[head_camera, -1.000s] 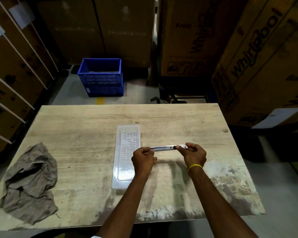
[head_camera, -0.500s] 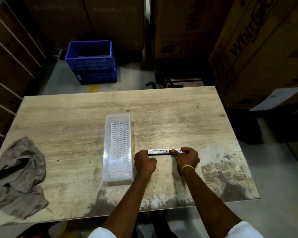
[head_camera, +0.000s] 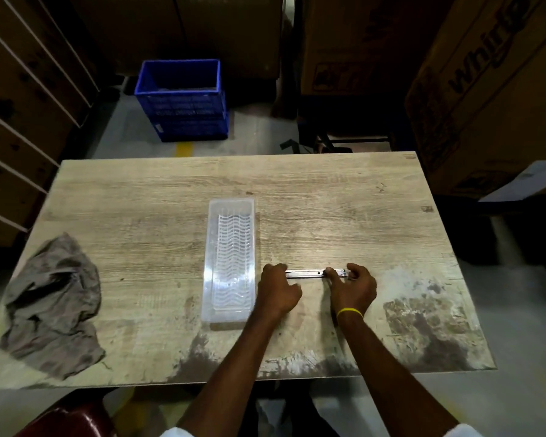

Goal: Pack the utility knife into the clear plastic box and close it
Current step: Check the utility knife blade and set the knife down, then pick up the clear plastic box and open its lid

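Note:
A slim silver utility knife [head_camera: 306, 273] lies crosswise, low over the wooden table [head_camera: 328, 200], held at both ends. My left hand [head_camera: 276, 288] grips its left end in a closed fist. My right hand [head_camera: 355, 287], with a yellow band at the wrist, pinches its right end. The long clear plastic box [head_camera: 230, 260] stands lengthwise just left of my left hand, its wavy-ribbed surface facing up. Whether its lid is on, I cannot tell.
A crumpled grey rag [head_camera: 52, 304] lies at the table's left edge. Beyond the table stand a blue crate [head_camera: 183, 99] on the floor and tall cardboard cartons [head_camera: 486, 89] at the right. A dark red seat [head_camera: 67, 421] shows at bottom left.
Both hands have lowered the knife from above the table to near its surface, staying beside the box. The head camera shifted, so the scene sits differently in view.

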A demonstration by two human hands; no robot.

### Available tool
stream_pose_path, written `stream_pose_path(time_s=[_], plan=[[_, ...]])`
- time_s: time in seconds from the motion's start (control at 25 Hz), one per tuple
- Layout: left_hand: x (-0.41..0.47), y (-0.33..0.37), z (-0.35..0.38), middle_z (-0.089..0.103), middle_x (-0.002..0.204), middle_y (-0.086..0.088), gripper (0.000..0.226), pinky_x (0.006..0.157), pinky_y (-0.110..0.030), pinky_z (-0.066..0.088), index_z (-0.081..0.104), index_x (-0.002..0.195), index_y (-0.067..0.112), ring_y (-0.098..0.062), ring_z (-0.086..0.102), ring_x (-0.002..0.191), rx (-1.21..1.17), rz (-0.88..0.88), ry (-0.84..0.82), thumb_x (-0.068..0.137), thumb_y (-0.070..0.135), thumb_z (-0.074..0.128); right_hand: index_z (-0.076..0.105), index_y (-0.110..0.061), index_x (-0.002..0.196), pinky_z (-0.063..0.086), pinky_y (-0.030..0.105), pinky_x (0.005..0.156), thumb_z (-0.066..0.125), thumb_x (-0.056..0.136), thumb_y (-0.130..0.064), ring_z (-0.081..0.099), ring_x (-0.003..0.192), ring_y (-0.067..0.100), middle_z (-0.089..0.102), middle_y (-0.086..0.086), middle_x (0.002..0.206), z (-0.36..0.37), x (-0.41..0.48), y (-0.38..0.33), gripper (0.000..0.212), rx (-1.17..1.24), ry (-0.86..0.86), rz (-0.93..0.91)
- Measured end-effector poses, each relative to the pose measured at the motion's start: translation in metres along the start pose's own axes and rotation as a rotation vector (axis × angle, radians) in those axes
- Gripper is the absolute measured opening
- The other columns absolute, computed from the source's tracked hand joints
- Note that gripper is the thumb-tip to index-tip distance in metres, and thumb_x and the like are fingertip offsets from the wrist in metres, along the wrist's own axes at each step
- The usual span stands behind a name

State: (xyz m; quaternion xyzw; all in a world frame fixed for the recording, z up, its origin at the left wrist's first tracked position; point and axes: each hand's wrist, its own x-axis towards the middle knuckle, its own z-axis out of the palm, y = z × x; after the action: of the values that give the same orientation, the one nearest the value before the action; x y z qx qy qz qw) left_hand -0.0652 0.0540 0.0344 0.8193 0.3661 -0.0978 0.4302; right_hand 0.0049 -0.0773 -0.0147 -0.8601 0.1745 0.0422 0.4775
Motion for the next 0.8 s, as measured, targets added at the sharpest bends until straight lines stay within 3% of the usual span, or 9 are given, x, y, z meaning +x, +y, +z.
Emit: stream_pose_path(time_s=[0.12, 0.2, 0.28, 0.36, 0.52, 0.6, 0.72, 0.8], plan=[[0.025, -0.005, -0.050, 0.072, 0.108, -0.010, 0.037, 0.093, -0.037, 0.053, 0.073, 0.114, 0.011, -0.021, 0.066, 0.090, 0.011, 0.296, 0.030, 0.078, 0.011, 0.081, 0.073, -0.015, 0.077, 0.052, 0.029, 0.074, 0.091, 0.066, -0.026, 0.069, 0.073, 0.022, 0.071, -0.001, 0.069, 0.017, -0.052, -0.006, 0.024, 0.086, -0.136, 0.127], [0.051, -0.008, -0.087, 0.067, 0.124, -0.010, 0.043, 0.104, -0.038, 0.043, 0.072, 0.119, 0.016, -0.026, 0.062, 0.113, 0.296, 0.437, -0.004, 0.077, 0.018, 0.083, 0.074, -0.009, 0.073, 0.055, 0.031, 0.064, 0.091, 0.067, -0.031, 0.065, 0.056, 0.020, 0.070, 0.001, 0.060, 0.032, -0.094, -0.003, 0.028, 0.141, -0.331, 0.252], [0.074, -0.014, -0.111, 0.050, 0.149, -0.005, 0.049, 0.119, -0.044, 0.022, 0.070, 0.124, 0.026, -0.029, 0.039, 0.141, 0.628, 0.484, -0.100, 0.077, 0.032, 0.083, 0.074, -0.005, 0.074, 0.055, 0.032, 0.059, 0.092, 0.066, -0.033, 0.060, 0.051, 0.021, 0.069, 0.007, 0.059, 0.042, -0.129, -0.001, 0.034, 0.213, -0.466, 0.367], [0.089, -0.025, -0.121, 0.027, 0.164, 0.000, 0.054, 0.121, -0.054, 0.002, 0.066, 0.129, 0.034, -0.029, 0.012, 0.153, 0.744, 0.503, -0.223, 0.078, 0.038, 0.082, 0.072, -0.001, 0.080, 0.060, 0.034, 0.062, 0.092, 0.067, -0.028, 0.064, 0.054, 0.021, 0.070, 0.011, 0.062, 0.047, -0.149, -0.004, 0.036, 0.283, -0.501, 0.450], [0.100, -0.041, -0.129, 0.007, 0.169, 0.000, 0.058, 0.120, -0.056, 0.008, 0.060, 0.129, 0.041, -0.030, 0.000, 0.154, 0.726, 0.567, -0.265, 0.076, 0.044, 0.083, 0.068, 0.007, 0.091, 0.063, 0.034, 0.060, 0.087, 0.074, -0.006, 0.067, 0.059, 0.024, 0.069, 0.017, 0.074, 0.051, -0.154, -0.017, 0.028, 0.385, -0.510, 0.517], [0.100, -0.048, -0.135, 0.003, 0.170, -0.003, 0.053, 0.120, -0.058, 0.000, 0.061, 0.125, 0.041, -0.030, -0.005, 0.155, 0.715, 0.561, -0.212, 0.077, 0.049, 0.081, 0.068, 0.003, 0.088, 0.060, 0.032, 0.056, 0.084, 0.076, -0.002, 0.064, 0.053, 0.023, 0.068, 0.017, 0.071, 0.049, -0.147, -0.022, 0.021, 0.375, -0.510, 0.499], [0.096, -0.065, -0.149, 0.012, 0.168, -0.004, 0.049, 0.119, -0.058, -0.009, 0.065, 0.118, 0.037, -0.029, -0.005, 0.154, 0.680, 0.508, -0.127, 0.076, 0.058, 0.077, 0.072, -0.002, 0.082, 0.055, 0.030, 0.053, 0.081, 0.076, 0.001, 0.059, 0.052, 0.022, 0.068, 0.015, 0.067, 0.040, -0.123, -0.030, 0.011, 0.341, -0.477, 0.424], [0.090, -0.078, -0.164, 0.040, 0.157, -0.002, 0.046, 0.119, -0.057, -0.002, 0.068, 0.111, 0.035, -0.027, 0.011, 0.152, 0.646, 0.420, -0.134, 0.074, 0.060, 0.077, 0.074, -0.005, 0.078, 0.054, 0.027, 0.051, 0.082, 0.074, 0.003, 0.058, 0.054, 0.020, 0.068, 0.010, 0.063, 0.033, -0.097, -0.034, 0.012, 0.281, -0.447, 0.351]])
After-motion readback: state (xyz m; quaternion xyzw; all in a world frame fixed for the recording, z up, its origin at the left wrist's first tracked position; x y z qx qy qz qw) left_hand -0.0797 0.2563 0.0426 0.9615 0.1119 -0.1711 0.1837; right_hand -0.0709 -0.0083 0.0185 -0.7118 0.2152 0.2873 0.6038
